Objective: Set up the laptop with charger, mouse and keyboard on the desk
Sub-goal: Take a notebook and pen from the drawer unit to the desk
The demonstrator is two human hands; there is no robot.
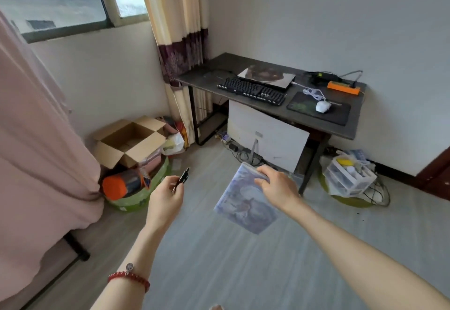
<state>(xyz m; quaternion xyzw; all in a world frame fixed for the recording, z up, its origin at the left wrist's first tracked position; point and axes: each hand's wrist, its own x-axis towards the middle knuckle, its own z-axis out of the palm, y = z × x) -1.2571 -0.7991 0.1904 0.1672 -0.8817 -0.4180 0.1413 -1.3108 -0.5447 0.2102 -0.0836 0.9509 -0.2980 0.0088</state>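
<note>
Hands are raised over the floor in front of the table [209, 75]: the left hand [165, 200] pinches a small black object [183, 178] between curled fingers, and the right hand [275, 188] grips the top edge of a thin bluish printed sheet or book [243, 205]. On the table the closed laptop [266, 77] lies near the back, the black keyboard [252, 91] just in front of it, and the white mouse [323, 106] with its white cable rests on a dark mouse pad [341, 114] towards the table's right end. Behind the pad sit an orange power strip [343, 87] and a black charger [321, 75].
</note>
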